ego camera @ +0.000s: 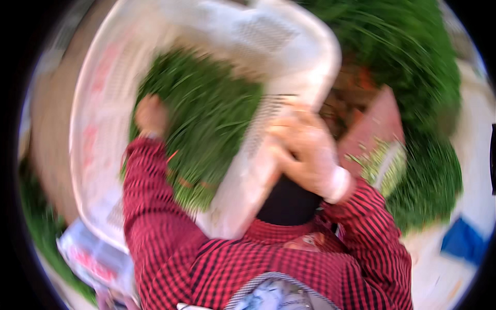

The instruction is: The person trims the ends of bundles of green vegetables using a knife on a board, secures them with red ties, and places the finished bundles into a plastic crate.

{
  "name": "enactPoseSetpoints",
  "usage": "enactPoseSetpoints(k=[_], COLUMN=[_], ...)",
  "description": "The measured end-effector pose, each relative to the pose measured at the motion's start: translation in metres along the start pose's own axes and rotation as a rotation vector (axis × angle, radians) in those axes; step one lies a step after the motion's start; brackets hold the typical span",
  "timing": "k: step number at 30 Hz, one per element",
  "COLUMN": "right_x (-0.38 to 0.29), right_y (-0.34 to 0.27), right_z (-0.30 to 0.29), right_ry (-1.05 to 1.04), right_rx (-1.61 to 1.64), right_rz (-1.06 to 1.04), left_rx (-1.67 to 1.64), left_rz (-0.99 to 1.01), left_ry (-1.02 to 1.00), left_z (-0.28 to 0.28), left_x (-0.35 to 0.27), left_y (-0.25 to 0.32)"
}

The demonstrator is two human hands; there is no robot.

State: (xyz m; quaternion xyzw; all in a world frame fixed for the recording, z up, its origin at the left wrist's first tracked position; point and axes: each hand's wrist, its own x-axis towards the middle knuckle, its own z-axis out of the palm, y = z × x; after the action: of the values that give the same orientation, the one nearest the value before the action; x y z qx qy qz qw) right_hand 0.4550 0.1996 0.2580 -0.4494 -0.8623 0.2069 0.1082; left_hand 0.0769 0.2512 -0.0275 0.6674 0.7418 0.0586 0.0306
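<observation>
A large white plastic basket [79, 116] with perforated walls fills the view before me. Inside it lies a thick layer of long green leaves that look like garlic chives [209, 112], their pale ends towards my body. My left hand [151, 116], its fingers curled, is at the left side of these leaves; blur hides whether it grips any. Over the basket's right rim is my right hand [306, 151], thumb spread from the fingers. Whether it grips the rim or only rests there is unclear.
To the right, more green leaves [410, 50] are heaped beside a pink triangular piece [379, 120] and pale green cut bits [381, 166]. A blue object [463, 240] lies lower right. At lower left sit a plastic package [97, 255] with red print and further greens [42, 224].
</observation>
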Motion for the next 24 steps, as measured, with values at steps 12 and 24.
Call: enactPoseSetpoints(k=[12, 24], right_x=[-0.033, -0.424], right_y=[0.022, 0.06], right_z=[0.046, -0.029], right_ry=[0.478, 0.882], right_rx=[0.257, -0.173], right_rz=[0.055, 0.935], left_rx=[-1.174, -0.991], left_rz=[-0.115, 0.99], left_ry=[0.153, -0.759], left_z=[-0.184, -0.246], left_x=[-0.007, -0.231], left_y=[0.119, 0.362])
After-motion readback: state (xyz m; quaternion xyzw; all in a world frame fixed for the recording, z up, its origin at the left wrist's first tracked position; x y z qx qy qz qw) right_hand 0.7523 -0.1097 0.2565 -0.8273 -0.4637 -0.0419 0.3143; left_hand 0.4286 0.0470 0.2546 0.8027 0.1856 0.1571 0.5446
